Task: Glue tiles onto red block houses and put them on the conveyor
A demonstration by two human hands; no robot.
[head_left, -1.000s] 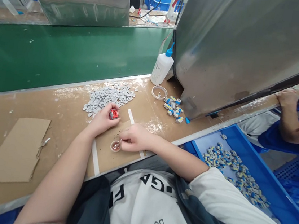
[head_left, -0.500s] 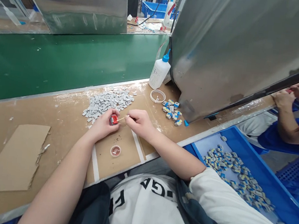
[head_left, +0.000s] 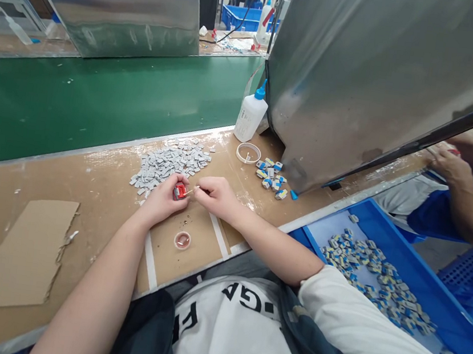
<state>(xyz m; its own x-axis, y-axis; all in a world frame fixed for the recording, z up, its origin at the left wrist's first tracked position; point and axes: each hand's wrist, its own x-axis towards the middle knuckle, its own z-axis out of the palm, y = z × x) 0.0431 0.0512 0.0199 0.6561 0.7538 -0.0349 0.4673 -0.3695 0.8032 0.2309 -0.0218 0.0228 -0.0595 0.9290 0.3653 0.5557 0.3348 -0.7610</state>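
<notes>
My left hand is closed around a small red and grey plastic part, its red side turned toward my right hand. Between the fingertips of my right hand is a thin pale stick, whose tip reaches the red part. Just below the hands a small round cup with reddish-brown contents stands on the brown bench, and a few dark specks lie above it. Behind my left hand spreads a pile of small grey flat pieces.
A white squeeze bottle with a blue nozzle stands behind a tape-like ring. Several blue, yellow and grey blocks sit beside a metal panel. More fill a blue bin at right. Cardboard lies left. A co-worker's hands show at right.
My right hand has shifted slightly left, bringing the stick closer into the red part. My left hand stays nearly still. The co-worker's hands at the right have moved a little.
</notes>
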